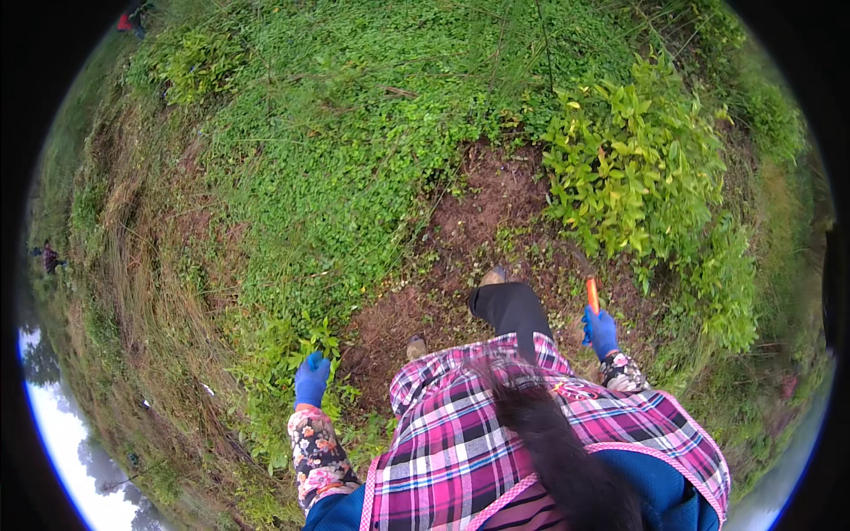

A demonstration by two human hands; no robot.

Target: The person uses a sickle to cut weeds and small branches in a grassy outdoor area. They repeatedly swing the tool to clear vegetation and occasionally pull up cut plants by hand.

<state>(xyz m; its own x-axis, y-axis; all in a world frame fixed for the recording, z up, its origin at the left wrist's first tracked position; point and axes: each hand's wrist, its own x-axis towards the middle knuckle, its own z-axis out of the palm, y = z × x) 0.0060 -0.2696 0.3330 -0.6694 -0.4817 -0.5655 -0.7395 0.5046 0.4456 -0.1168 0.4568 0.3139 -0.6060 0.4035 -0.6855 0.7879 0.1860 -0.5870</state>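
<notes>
My right hand (601, 330), in a blue glove, grips the orange handle of a sickle (592, 295). The dark curved blade points away from me, over the soil beside a leafy yellow-green bush (637, 166), and is hard to make out against the ground. On the other side, my left hand (311, 379) wears a matching blue glove. It hangs over a small leafy shrub (279, 358) with its fingers partly curled. Whether anything is in them cannot be seen.
Reddish bare soil (485, 192) lies around my shoes (493, 276). Dense low green weeds (319, 186) spread ahead. Long dry grass (139, 265) lies flattened on the left. Two people, one in plaid (50, 256) and one in red (125, 22), are far off at the left rim.
</notes>
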